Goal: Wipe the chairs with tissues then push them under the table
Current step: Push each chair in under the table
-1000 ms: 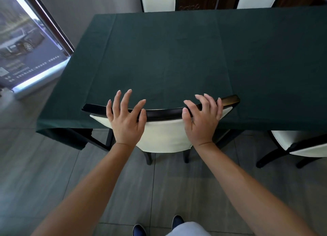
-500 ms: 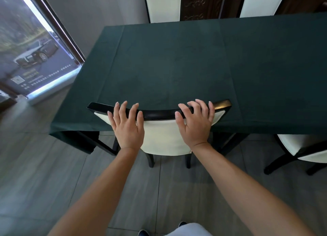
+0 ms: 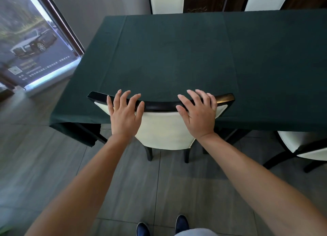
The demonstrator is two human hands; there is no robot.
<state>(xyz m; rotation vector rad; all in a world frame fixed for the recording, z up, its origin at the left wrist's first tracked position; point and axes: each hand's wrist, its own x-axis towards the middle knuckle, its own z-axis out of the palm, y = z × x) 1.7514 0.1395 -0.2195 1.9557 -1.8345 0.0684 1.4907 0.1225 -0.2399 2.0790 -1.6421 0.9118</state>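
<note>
Fingers [image 3: 127, 97] on chair [image 3: 164, 129] top, table [image 3: 177, 50] ahead.

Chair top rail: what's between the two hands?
Head view: only bare black top rail and cream backrest lie between the left hand and right hand; no tissue.

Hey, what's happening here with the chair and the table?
A person stands behind a cream-backed chair with both hands flat on its dark top rail, the left hand near one end and the right hand near the other. The chair's seat is tucked under the green-clothed table, its back at the edge. No tissue shows in either hand. Another chair to the right sits angled, only partly under the table.
</note>
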